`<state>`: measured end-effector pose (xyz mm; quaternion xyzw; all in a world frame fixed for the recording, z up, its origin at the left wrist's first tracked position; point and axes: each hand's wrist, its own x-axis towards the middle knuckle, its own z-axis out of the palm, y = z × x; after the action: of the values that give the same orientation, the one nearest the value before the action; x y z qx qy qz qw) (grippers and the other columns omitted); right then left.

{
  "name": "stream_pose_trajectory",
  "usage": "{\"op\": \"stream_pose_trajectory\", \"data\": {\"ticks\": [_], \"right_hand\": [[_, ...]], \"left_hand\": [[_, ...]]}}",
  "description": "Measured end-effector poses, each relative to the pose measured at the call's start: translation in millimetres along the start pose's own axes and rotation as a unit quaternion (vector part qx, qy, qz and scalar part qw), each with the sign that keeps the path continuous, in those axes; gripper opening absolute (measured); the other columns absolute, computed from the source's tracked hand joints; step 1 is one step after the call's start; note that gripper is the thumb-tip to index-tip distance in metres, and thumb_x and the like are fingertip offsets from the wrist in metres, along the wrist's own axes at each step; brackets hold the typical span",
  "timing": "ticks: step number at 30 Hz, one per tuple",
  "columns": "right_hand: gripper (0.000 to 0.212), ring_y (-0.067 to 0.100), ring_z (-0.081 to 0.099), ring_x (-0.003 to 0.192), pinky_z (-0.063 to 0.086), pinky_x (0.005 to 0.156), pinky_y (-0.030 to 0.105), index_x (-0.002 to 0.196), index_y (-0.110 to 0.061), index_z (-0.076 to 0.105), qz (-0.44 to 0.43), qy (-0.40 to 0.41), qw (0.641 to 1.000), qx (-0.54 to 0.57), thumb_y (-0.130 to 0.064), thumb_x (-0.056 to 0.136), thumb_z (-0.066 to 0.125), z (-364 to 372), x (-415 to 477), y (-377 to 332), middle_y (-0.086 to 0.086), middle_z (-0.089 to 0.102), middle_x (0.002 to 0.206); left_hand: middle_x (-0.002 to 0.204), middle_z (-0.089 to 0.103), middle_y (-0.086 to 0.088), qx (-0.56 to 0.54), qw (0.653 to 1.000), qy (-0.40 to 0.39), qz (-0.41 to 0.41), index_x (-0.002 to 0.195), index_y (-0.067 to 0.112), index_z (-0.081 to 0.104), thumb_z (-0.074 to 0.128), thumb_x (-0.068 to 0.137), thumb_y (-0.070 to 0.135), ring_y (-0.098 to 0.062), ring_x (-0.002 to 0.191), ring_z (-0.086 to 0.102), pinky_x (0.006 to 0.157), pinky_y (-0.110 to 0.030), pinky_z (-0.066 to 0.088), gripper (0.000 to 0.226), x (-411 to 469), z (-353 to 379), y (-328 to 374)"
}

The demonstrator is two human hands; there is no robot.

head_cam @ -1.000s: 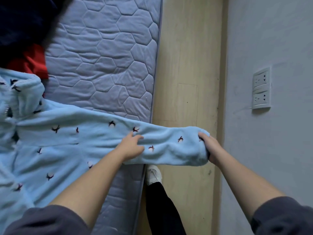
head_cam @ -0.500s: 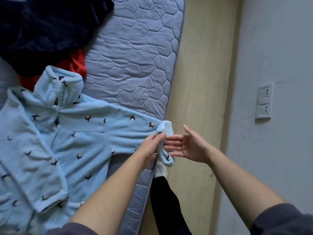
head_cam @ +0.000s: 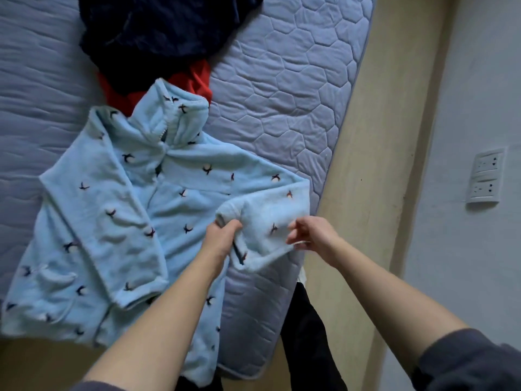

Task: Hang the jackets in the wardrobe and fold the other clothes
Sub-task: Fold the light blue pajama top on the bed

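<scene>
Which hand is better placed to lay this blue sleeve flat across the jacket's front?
Left. The left hand grips the sleeve at its cuff, right over the jacket front. The right hand sits at the sleeve's fold by the mattress edge, farther out.

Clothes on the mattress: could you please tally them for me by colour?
Light blue fleece jacket: 1
Dark navy garment: 1
Red garment: 1
Total: 3
</scene>
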<state>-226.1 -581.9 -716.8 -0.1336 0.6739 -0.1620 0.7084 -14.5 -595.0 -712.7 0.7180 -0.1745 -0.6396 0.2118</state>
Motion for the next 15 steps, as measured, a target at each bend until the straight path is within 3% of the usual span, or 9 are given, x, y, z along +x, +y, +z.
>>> {"op": "stream_pose_trajectory", "data": {"ticks": [1, 3, 5, 7, 9, 11, 13, 15], "right_hand": [[0.019, 0.014, 0.061, 0.062, 0.045, 0.056, 0.023, 0.086, -0.01, 0.061, -0.038, 0.083, 0.995, -0.047, -0.013, 0.093, 0.043, 9.1, 0.9, -1.0, 0.008, 0.065, 0.076], [0.014, 0.013, 0.054, 0.068, 0.042, 0.057, 0.025, 0.101, -0.013, 0.058, -0.08, 0.145, 0.978, -0.13, -0.01, 0.092, 0.047, 29.9, 7.2, -4.5, 0.008, 0.06, 0.092], [0.028, 0.016, 0.052, 0.076, 0.043, 0.057, 0.026, 0.12, -0.012, 0.052, -0.079, 0.141, 0.971, -0.176, -0.011, 0.093, 0.048, 57.8, 16.7, -8.0, 0.006, 0.057, 0.103], [0.041, 0.021, 0.054, 0.086, 0.045, 0.061, 0.029, 0.133, -0.011, 0.045, -0.078, 0.126, 0.966, -0.212, -0.013, 0.093, 0.048, 95.3, 25.9, -11.2, 0.009, 0.054, 0.119], [0.051, 0.026, 0.055, 0.106, 0.046, 0.077, 0.034, 0.142, -0.012, 0.037, -0.091, 0.12, 0.95, -0.272, -0.015, 0.093, 0.05, 137.7, 35.9, -10.1, 0.013, 0.046, 0.139], [0.057, 0.028, 0.051, 0.117, 0.043, 0.091, 0.036, 0.146, -0.014, 0.031, -0.099, 0.121, 0.936, -0.315, -0.017, 0.093, 0.05, 177.4, 49.4, -2.4, 0.013, 0.04, 0.146], [0.059, 0.03, 0.05, 0.122, 0.042, 0.096, 0.036, 0.147, -0.014, 0.03, -0.091, 0.122, 0.927, -0.344, -0.02, 0.092, 0.049, 208.1, 67.6, 8.4, 0.014, 0.042, 0.145], [0.057, 0.031, 0.054, 0.112, 0.047, 0.088, 0.037, 0.146, -0.016, 0.031, -0.076, 0.128, 0.92, -0.361, -0.023, 0.091, 0.047, 228.5, 89.0, 16.9, 0.015, 0.047, 0.137]], "left_hand": [[0.067, 0.067, -0.003, -0.015, 1.0, 0.0, 0.002, 0.078, 0.014, 0.064, 0.062, 0.068, 0.018, -0.025, 0.072, 0.062, 0.068, -0.036, 0.051, 0.011, -2.7, -21.6, 3.3], [0.055, 0.064, 0.0, -0.052, 0.999, 0.01, 0.012, 0.074, 0.012, 0.062, 0.059, 0.067, 0.014, -0.021, 0.062, 0.06, 0.061, -0.029, 0.049, 0.008, -10.3, -68.2, 9.2], [0.052, 0.063, 0.0, -0.111, 0.993, 0.035, 0.029, 0.072, 0.01, 0.061, 0.053, 0.075, 0.005, -0.017, 0.055, 0.061, 0.053, -0.022, 0.05, 0.01, -18.5, -118.0, 14.4], [0.054, 0.063, -0.003, -0.186, 0.981, 0.047, 0.027, 0.069, 0.01, 0.063, 0.042, 0.08, -0.001, -0.017, 0.053, 0.063, 0.049, -0.021, 0.051, 0.027, -20.6, -171.6, 14.7], [0.059, 0.065, -0.005, -0.258, 0.964, 0.058, 0.014, 0.062, 0.013, 0.068, 0.035, 0.079, 0.002, -0.02, 0.058, 0.065, 0.055, -0.025, 0.054, 0.039, -18.3, -226.8, 6.0], [0.069, 0.067, -0.01, -0.305, 0.945, 0.115, -0.003, 0.067, 0.012, 0.069, 0.036, 0.08, 0.007, -0.028, 0.072, 0.066, 0.067, -0.033, 0.056, 0.037, -7.5, -280.4, -13.5], [0.084, 0.063, -0.018, -0.246, 0.941, 0.227, -0.042, 0.085, 0.003, 0.063, 0.044, 0.083, 0.009, -0.035, 0.085, 0.061, 0.076, -0.04, 0.051, 0.02, 11.5, -324.0, -44.8], [0.096, 0.059, -0.022, -0.06, 0.936, 0.328, -0.115, 0.11, -0.003, 0.055, 0.055, 0.085, 0.011, -0.035, 0.085, 0.055, 0.07, -0.041, 0.044, 0.028, 34.6, -348.2, -79.2]]}}
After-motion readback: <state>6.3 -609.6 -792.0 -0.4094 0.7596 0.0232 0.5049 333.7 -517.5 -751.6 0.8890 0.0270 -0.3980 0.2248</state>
